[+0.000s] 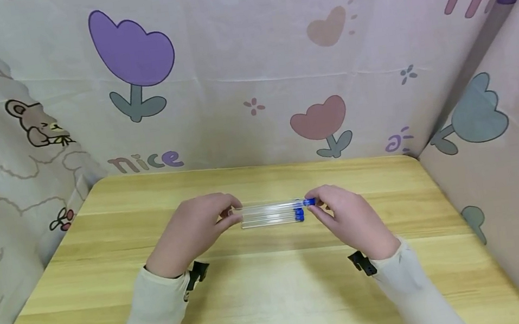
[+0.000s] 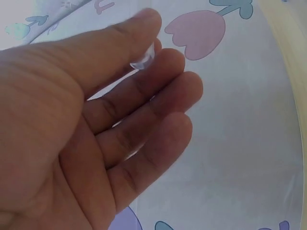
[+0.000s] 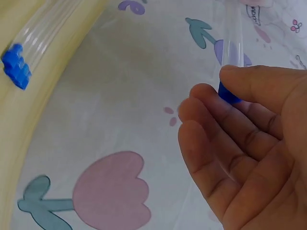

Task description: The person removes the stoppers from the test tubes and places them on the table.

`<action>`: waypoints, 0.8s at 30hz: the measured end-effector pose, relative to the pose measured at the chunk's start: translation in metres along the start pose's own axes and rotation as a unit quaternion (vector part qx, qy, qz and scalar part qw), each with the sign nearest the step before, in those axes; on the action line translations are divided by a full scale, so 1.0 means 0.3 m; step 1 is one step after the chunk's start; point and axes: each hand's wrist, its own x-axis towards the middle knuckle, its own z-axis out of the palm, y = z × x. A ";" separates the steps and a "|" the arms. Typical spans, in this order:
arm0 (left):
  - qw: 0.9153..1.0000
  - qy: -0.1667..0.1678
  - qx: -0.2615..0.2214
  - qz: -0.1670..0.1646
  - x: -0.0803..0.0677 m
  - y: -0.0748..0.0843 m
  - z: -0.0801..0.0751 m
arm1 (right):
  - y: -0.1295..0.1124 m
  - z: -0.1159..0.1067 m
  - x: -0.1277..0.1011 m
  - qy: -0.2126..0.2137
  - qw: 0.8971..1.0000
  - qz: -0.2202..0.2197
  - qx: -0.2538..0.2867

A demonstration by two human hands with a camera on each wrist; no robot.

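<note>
Above the middle of the wooden tabletop [image 1: 276, 291], nearer its far edge, both hands hold one clear test tube [image 1: 272, 206] level between them. The left hand [image 1: 195, 230] pinches its rounded end; the right hand [image 1: 353, 218] pinches its blue cap [image 1: 309, 202]. Two or perhaps three more capped tubes [image 1: 272, 218] lie on the tabletop just below it.

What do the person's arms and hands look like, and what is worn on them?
Both arms wear long cream-coloured sleeves reaching the wrists. A small black camera mount sits at the left wrist, another at the right. The left hand and right hand are bare, without gloves.
</note>
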 end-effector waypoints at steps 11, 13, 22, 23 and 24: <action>0.999 0.022 0.020 -0.045 0.000 0.017 0.010 | -0.012 -0.008 -0.007 0.045 0.998 -0.028 -0.035; 0.999 0.020 0.021 -0.043 -0.002 0.018 0.009 | -0.013 -0.005 -0.006 0.047 0.998 -0.029 -0.038; 0.999 0.020 0.025 -0.034 0.000 0.012 0.018 | -0.020 0.007 -0.005 0.034 0.999 -0.016 -0.037; 0.999 0.019 0.025 -0.033 0.000 0.013 0.019 | -0.021 0.007 -0.005 0.032 0.999 -0.014 -0.039; 0.999 0.018 0.026 -0.033 0.001 0.013 0.020 | -0.020 0.008 -0.006 0.031 0.999 -0.013 -0.041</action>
